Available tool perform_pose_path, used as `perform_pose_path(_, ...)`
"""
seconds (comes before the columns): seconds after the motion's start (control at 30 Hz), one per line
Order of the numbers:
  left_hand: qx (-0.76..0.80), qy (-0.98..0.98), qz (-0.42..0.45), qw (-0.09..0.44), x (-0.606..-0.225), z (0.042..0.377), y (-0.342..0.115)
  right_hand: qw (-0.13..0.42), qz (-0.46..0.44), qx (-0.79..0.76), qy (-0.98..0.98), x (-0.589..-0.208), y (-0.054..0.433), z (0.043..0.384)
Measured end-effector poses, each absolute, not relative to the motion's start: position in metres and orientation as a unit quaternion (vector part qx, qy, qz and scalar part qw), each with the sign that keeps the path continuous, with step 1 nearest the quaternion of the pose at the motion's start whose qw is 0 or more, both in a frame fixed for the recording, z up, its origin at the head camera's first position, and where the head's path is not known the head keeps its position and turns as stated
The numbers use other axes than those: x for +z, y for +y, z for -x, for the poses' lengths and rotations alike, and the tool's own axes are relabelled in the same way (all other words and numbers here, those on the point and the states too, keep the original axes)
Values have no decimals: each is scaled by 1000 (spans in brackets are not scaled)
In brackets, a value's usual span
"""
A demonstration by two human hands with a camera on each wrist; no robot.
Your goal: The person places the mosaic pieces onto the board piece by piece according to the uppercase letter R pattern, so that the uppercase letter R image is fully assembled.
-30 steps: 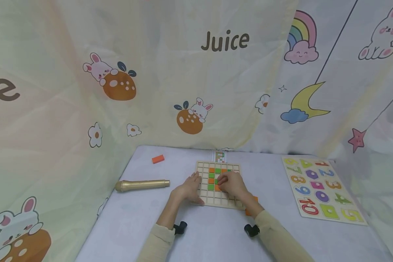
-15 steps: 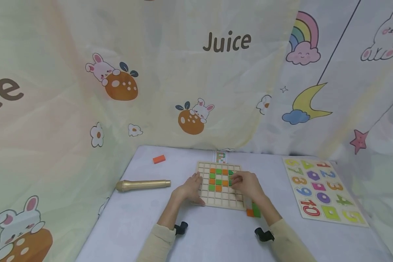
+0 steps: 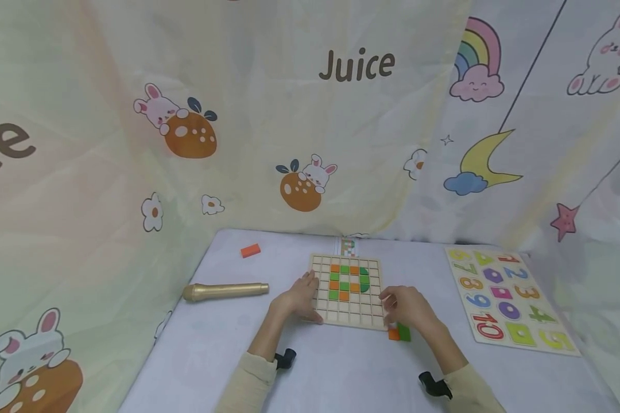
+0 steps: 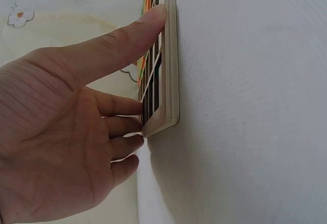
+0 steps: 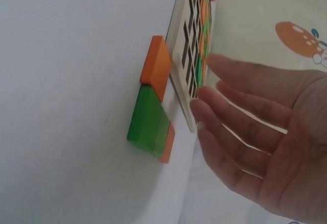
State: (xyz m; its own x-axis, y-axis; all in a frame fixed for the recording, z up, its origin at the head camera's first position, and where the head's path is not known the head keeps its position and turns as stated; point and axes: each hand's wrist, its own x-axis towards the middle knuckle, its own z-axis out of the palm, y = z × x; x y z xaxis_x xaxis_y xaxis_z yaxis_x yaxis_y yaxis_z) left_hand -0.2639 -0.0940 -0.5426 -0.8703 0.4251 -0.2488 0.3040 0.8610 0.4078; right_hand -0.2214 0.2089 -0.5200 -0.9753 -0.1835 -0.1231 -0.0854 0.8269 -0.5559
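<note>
A wooden grid board (image 3: 351, 316) lies flat on the table. Orange and green pieces (image 3: 344, 286) sit in its cells, with rounded dark green ones at the right corners of the pattern. My left hand (image 3: 301, 298) rests at the board's left edge; in the left wrist view its thumb (image 4: 117, 48) touches the frame. Just off the board's right edge hovers my right hand (image 3: 407, 307), fingers loosely bent and holding nothing. Below it on the table sit an orange block (image 5: 156, 66) and green blocks (image 5: 147, 122), with more orange partly hidden behind the green.
A gold microphone-shaped object (image 3: 226, 291) lies to the left, with a lone orange block (image 3: 250, 250) behind it. Beyond the board is a small pattern card (image 3: 348, 246). On the right lies a number-and-shape puzzle board (image 3: 511, 298). Printed cloth (image 3: 361, 126) hangs behind the table.
My right hand has moved from over the pattern to the right, off the board, uncovering the right-hand column of green pieces. My left hand has stayed at the board's left edge.
</note>
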Motion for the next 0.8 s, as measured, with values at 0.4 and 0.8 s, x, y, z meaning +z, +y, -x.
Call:
perform_pose_path(0.4,180,951,-189,165,-545,267,-96,134,88,-261,952,-523,214,205)
perform_pose_path(0.8,189,949,-183,175,-541,263,-94,102,117,-277,948,-528,222,198)
